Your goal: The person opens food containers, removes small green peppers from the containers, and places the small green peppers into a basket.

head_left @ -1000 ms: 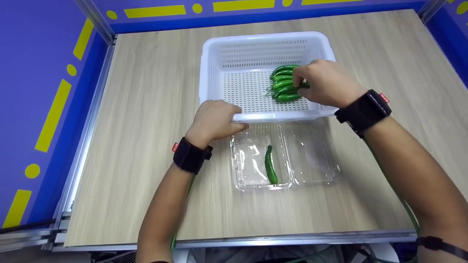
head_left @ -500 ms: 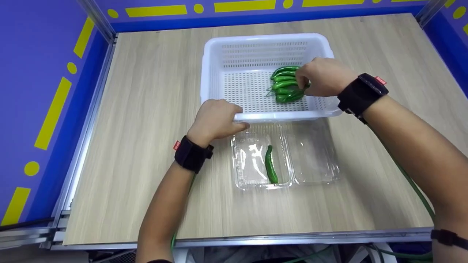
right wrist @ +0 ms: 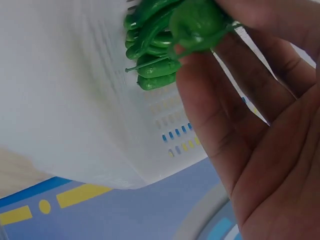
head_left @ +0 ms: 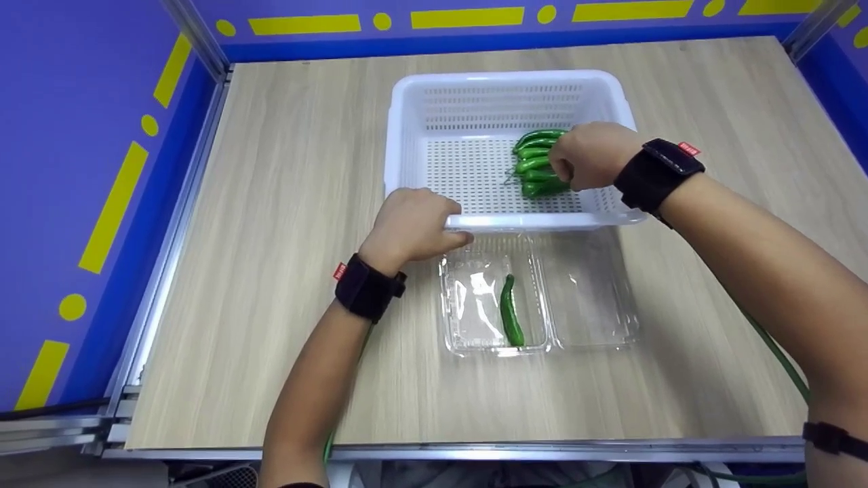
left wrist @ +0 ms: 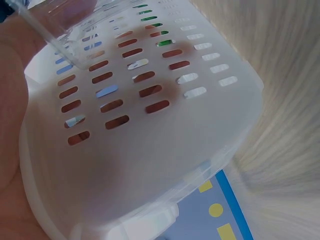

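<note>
My left hand (head_left: 417,224) grips the near left rim of a white plastic basket (head_left: 542,220), fingers over the edge and thumb outside. In the left wrist view the basket's slotted wall (left wrist: 150,175) fills most of the picture. Inside, on the right, several green chili peppers (head_left: 534,165) lie side by side. My right hand (head_left: 595,156) reaches over them. The right wrist view has a chili pepper (right wrist: 197,25) pinched between thumb and forefinger, stem towards the camera. One more chili (head_left: 510,312) lies in the left half of an open clear plastic clamshell box (head_left: 590,298).
The clamshell box stands right against the basket's near side, its lid half to the right. A wooden tabletop (head_left: 291,203) carries everything. Blue panels (head_left: 95,135) with yellow marks rise at the back and sides, and a metal rail (head_left: 475,453) runs along the front edge.
The right hand has shifted slightly over the chilies, and its fingertips now cover the right ends of the nearest ones. The left hand keeps its grip on the rim.
</note>
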A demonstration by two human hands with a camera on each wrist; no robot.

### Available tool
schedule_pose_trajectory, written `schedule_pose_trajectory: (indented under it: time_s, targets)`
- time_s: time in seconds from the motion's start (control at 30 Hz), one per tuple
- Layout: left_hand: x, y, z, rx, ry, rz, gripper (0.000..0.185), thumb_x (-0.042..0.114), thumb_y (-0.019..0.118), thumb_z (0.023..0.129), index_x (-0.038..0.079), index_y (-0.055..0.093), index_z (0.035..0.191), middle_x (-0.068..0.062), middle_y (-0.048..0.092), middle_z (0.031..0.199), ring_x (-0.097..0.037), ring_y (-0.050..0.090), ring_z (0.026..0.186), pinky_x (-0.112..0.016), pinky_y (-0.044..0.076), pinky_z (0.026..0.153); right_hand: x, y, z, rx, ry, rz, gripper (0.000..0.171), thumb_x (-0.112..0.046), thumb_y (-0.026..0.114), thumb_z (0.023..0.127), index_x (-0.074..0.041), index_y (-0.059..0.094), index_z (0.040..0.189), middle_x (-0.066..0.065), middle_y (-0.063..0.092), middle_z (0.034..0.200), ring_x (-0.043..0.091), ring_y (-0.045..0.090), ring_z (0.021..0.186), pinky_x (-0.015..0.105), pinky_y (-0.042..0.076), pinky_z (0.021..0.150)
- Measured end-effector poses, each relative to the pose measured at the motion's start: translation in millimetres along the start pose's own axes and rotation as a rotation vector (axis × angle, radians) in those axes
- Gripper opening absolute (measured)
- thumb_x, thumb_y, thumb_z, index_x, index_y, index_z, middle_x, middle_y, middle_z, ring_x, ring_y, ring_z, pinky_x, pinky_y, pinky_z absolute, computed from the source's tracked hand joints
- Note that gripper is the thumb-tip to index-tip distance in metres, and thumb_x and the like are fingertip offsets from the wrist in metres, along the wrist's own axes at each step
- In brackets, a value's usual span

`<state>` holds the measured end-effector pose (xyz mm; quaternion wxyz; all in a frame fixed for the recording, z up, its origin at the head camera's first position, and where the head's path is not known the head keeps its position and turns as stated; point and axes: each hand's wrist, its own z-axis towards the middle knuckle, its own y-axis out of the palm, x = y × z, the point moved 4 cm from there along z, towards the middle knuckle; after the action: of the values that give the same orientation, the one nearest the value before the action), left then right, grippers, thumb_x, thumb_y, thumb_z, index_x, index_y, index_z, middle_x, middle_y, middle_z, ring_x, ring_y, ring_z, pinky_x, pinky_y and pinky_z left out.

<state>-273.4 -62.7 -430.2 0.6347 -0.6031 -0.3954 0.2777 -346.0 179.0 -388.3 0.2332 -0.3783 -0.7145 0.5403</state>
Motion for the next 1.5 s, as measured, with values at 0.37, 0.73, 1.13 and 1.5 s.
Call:
schedule_pose_trajectory:
  time_s: [0.37, 0.73, 1.13, 1.5]
  targets:
    - [1.2, 0.7, 0.4, -0.014, 0.004, 0.019, 0.044, 0.061, 0.061, 0.09, 0.019, 0.059, 0.077, 0.005, 0.058, 0.069, -0.018, 0.057, 0.066, -0.041, 0.049, 0.063, 4, 12, 16, -0.124, 0.032, -0.069, 0.018, 0.002, 0.064, 0.07, -0.015, 0.069, 0.066, 0.0, 0.062, 0.066, 0.021, 0.052, 0.062, 0.032, 0.039, 0.054]
    - [0.8, 2.9, 0.9, -0.008, 0.001, 0.018, 0.043, 0.06, 0.062, 0.089, 0.02, 0.06, 0.077, 0.005, 0.059, 0.069, -0.017, 0.057, 0.065, -0.041, 0.049, 0.061, 9, 23, 29, -0.257, 0.048, -0.075, 0.016, -0.001, 0.066, 0.074, -0.014, 0.073, 0.068, -0.002, 0.06, 0.064, 0.021, 0.049, 0.062, 0.032, 0.041, 0.055]
    - [-0.6, 0.8, 0.4, -0.015, -0.007, 0.011, 0.043, 0.061, 0.061, 0.089, 0.021, 0.057, 0.075, 0.006, 0.057, 0.068, -0.016, 0.056, 0.065, -0.04, 0.048, 0.063, 6, 24, 28, -0.313, 0.02, -0.057, 0.029, 0.002, 0.051, 0.072, -0.019, 0.043, 0.053, -0.006, 0.03, 0.052, 0.012, 0.025, 0.049, 0.027, 0.022, 0.049]
    - [-0.8, 0.5, 0.9, -0.006, 0.001, 0.027, 0.044, 0.061, 0.062, 0.09, 0.019, 0.059, 0.076, 0.004, 0.055, 0.067, -0.017, 0.055, 0.065, -0.043, 0.049, 0.061, 3, 18, 26, -0.34, 0.027, -0.067, 0.025, -0.002, 0.054, 0.072, -0.018, 0.047, 0.054, -0.006, 0.031, 0.053, 0.013, 0.028, 0.051, 0.027, 0.023, 0.05]
